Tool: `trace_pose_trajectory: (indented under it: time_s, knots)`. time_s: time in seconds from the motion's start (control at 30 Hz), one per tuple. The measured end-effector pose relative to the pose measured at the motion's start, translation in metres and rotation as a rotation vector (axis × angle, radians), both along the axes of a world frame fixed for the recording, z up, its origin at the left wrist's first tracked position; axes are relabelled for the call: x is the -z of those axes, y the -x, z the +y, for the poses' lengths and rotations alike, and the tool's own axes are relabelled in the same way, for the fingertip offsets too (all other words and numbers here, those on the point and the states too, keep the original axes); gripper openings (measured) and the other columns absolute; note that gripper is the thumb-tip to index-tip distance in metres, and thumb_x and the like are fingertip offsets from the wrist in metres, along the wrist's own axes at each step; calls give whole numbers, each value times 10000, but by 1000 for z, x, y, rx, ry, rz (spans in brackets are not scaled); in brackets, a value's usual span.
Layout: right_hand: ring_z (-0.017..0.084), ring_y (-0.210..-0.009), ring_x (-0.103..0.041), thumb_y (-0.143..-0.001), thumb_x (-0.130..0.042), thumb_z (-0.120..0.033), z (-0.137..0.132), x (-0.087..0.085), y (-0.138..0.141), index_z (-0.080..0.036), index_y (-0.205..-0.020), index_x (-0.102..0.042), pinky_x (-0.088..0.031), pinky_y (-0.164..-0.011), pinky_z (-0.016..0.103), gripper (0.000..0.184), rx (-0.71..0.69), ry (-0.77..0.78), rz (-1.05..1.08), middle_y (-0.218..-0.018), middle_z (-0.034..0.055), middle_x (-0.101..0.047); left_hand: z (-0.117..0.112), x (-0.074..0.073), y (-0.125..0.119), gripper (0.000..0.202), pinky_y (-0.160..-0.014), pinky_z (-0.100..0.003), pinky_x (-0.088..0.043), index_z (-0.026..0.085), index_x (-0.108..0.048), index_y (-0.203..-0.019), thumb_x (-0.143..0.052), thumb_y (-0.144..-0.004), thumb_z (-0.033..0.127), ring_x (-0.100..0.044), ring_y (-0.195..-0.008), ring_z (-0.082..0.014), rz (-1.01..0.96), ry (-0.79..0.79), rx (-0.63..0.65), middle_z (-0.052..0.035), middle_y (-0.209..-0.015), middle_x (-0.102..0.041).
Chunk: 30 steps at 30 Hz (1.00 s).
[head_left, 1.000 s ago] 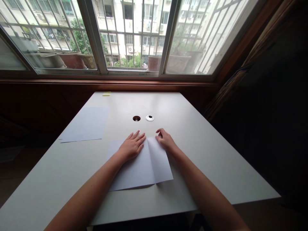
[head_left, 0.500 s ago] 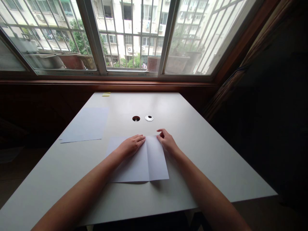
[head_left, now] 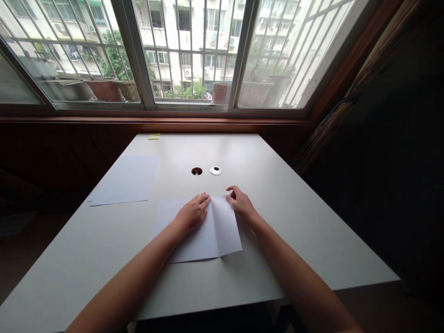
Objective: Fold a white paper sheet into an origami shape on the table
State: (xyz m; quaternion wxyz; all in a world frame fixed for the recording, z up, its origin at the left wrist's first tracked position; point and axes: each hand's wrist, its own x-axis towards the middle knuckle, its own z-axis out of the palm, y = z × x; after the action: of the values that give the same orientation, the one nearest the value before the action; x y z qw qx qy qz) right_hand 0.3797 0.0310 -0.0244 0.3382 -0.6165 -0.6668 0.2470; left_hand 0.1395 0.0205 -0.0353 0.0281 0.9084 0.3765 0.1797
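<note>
A white sheet of paper (head_left: 197, 243) lies on the table in front of me, with a crease running front to back. Its right part is raised at an angle from the crease. My left hand (head_left: 193, 212) rests flat on the sheet, fingers stretched out toward the far end of the crease. With thumb and bent fingers, my right hand (head_left: 239, 201) pinches the sheet's far right edge, the index finger standing off it. The fingertips under the paper are partly hidden.
More white paper (head_left: 121, 180) lies at the table's left side. Yellow sticky strips (head_left: 154, 137) are at the far left corner. A round cable hole (head_left: 196, 171) and its silvery cover (head_left: 215, 171) are beyond my hands. A barred window (head_left: 190, 55) rises behind the white table (head_left: 312, 240).
The right part of the sheet has tilted up more, and the crease's near end has shifted right. My left hand has turned, its wrist moving slightly right. My right hand is nearly still.
</note>
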Motion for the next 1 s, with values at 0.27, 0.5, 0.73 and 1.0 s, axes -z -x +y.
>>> trace_pose_trajectory:
  time_s: [0.27,0.5,0.73,1.0]
  knots:
    - [165,-691,-562,-806,-532,-249,1,-3,0,-261,-1048,-533,-406,-646,277,242,12,54,15,-734,-35,-567,3,4,1,493,-1202,-389,-289,111,-466,-1412,-374,-930,158,-350,-1428,-206,-12,17,10,-110,-1492,-458]
    - [165,-706,-562,-802,-531,-241,0,-6,0,-259,-1046,-516,-401,-659,276,244,15,71,20,-734,-39,-562,4,4,3,492,-1196,-400,-299,119,-475,-1407,-394,-922,149,-357,-1425,-215,-31,6,24,-108,-1482,-472]
    - [175,-768,-587,-813,-551,-277,-1,-9,0,-261,-1108,-507,-420,-713,288,298,35,95,33,-785,-28,-600,1,3,4,408,-1171,-407,-358,102,-526,-1347,-408,-969,198,-431,-1379,-238,-62,-48,35,-136,-1421,-531]
    - [174,-753,-598,-817,-572,-334,-11,-10,-4,-263,-1131,-532,-425,-703,290,324,25,100,74,-774,-31,-621,-3,1,2,362,-1117,-408,-435,113,-569,-1297,-426,-970,173,-481,-1336,-245,-72,-95,62,-137,-1344,-589]
